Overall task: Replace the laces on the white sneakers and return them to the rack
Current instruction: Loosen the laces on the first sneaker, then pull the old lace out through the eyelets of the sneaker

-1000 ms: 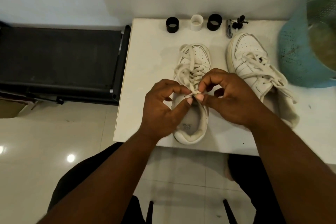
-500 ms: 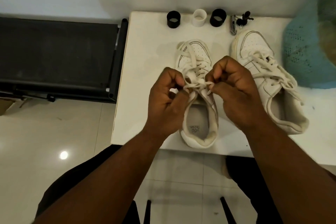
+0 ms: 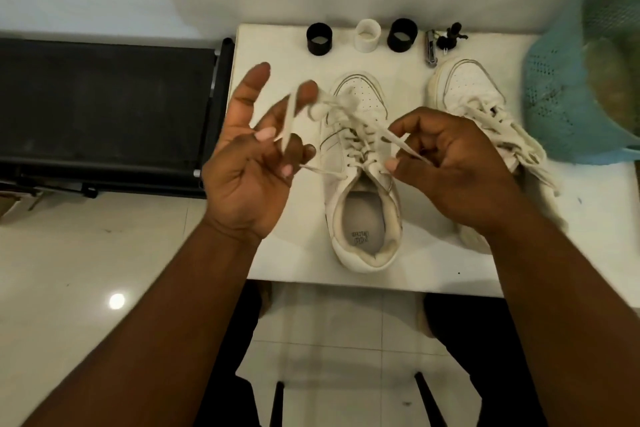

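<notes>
Head view: the hands have pulled apart from the tight knot-pinch of half a second ago. Left hand (image 3: 247, 163) at 9 o'clock has fingers spread, a lace (image 3: 288, 121) threaded between them; right hand (image 3: 446, 163) pinches the other end. The sneaker (image 3: 360, 184) sits mid-counter (image 3: 277, 236), knot likely being undone or drawn.

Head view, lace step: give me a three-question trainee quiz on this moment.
1. True or false: the right hand pinches a lace end of the near sneaker.
2. Which is nearest the blue basket? A black ring; B white ring; C far sneaker.
3. Fill in: the left hand has its index finger and thumb ____.

Key: 1 true; 2 C; 3 spread.
</notes>
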Demonstrator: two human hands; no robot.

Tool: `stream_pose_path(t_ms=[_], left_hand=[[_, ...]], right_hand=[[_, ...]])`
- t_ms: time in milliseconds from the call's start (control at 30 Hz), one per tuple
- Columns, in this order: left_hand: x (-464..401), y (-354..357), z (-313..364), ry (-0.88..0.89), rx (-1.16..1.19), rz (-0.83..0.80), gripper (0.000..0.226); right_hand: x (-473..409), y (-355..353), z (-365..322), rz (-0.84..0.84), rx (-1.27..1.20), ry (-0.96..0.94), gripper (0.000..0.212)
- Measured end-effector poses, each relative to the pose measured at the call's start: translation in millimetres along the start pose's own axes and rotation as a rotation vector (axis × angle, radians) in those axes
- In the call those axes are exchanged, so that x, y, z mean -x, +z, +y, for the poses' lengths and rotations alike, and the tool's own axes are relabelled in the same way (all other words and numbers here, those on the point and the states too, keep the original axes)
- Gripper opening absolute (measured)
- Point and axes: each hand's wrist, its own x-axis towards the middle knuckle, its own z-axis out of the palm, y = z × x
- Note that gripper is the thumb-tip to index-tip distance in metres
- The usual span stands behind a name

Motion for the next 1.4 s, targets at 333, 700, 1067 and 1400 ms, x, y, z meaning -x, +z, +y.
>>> stream_pose_path(t_ms=[333, 700, 1067, 1400], left_hand=[[-7, -3, -11, 0.028, -0.347, 0.476, 0.058], [-12, -14, -21, -0.005, -0.782, 0.826, 0.040], [3, 6, -26, 0.143, -1.459, 0.673, 0.067], [4, 2, -21, 0.454, -1.396, 0.644, 0.044]], right_hand=[[0, -17, -14, 0.242, -0.859, -0.158, 0.025], [0, -24, -18, 0.519, -0.630, -0.265, 0.065], [3, 1, -7, 0.225, 0.513, 0.056, 0.036], [7, 5, -15, 0.266, 0.473, -0.076, 0.060]])
